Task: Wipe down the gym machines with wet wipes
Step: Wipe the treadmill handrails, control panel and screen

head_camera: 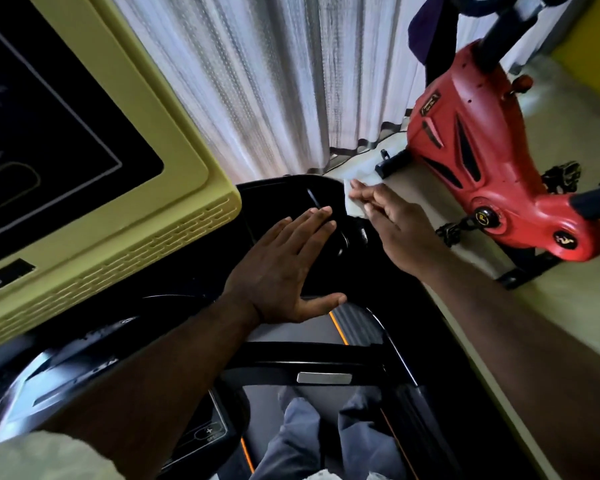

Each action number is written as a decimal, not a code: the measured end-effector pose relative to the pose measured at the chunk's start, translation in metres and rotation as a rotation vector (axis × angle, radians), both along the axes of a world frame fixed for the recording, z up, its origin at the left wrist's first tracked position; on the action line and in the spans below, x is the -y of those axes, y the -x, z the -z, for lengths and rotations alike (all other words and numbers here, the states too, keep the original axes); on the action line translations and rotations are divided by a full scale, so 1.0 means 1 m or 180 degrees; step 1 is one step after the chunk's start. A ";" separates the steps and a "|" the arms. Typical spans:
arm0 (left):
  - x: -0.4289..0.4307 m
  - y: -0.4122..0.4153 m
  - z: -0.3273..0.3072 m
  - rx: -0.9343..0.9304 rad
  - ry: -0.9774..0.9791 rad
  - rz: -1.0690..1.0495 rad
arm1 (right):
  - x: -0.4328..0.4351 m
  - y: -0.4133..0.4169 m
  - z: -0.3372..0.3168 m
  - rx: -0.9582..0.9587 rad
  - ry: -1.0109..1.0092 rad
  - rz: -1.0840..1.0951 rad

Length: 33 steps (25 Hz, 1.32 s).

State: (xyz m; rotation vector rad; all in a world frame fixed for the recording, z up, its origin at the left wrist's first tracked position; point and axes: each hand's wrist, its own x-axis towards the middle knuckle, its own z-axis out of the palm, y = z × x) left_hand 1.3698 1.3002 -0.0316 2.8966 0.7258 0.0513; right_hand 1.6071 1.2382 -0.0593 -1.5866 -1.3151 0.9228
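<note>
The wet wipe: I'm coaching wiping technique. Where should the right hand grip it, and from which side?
Probably the loose edge of the wet wipe showing beside the right hand, pinched from above: it looks pressed flat against the console edge, so only that free edge offers a grip.

I have the wet wipe (352, 206) in sight: white and crumpled, it lies on the right rim of the treadmill's (326, 355) glossy black console tray (281, 202), partly under the straight fingers of my right hand (397, 225). Above the tray, the treadmill carries a dark screen (49, 116) in a pale yellow frame. Its grey belt (298, 332), edged in orange, runs below. The red exercise bike (482, 161), with black pedals, stands on the floor to the right, apart from the treadmill.
</note>
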 end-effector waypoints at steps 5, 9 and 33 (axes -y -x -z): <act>-0.002 0.005 -0.003 0.0399 0.0182 0.0004 | -0.012 0.018 -0.024 0.1047 -0.0170 -0.0125; 0.004 0.029 -0.022 0.0628 0.0068 -0.0115 | 0.031 0.029 -0.030 0.1586 -0.0294 -0.0237; 0.056 0.123 -0.069 0.0245 0.0181 -0.2051 | -0.041 0.160 -0.040 0.2735 -0.0542 -0.2053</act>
